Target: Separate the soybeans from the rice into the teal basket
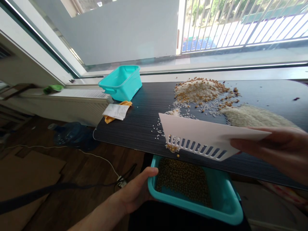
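Nearest me: left hand [134, 192]. Black worktop [137, 133] beyond. Teal tub [219, 189] of brown grains [183, 179] below its front edge, rim clamped in left grip. Mixed grain heap [201, 91] toward window [163, 59], white rice [255, 116] just right. Slotted white scraper [204, 131] over worktop, clamped in right hand's [281, 147] grip. Few kernels [172, 148] near edge.

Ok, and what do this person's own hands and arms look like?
The left hand and right hand are bare: no gloves, rings or watch show. The left forearm shows no sleeve; the right arm is mostly out of view.
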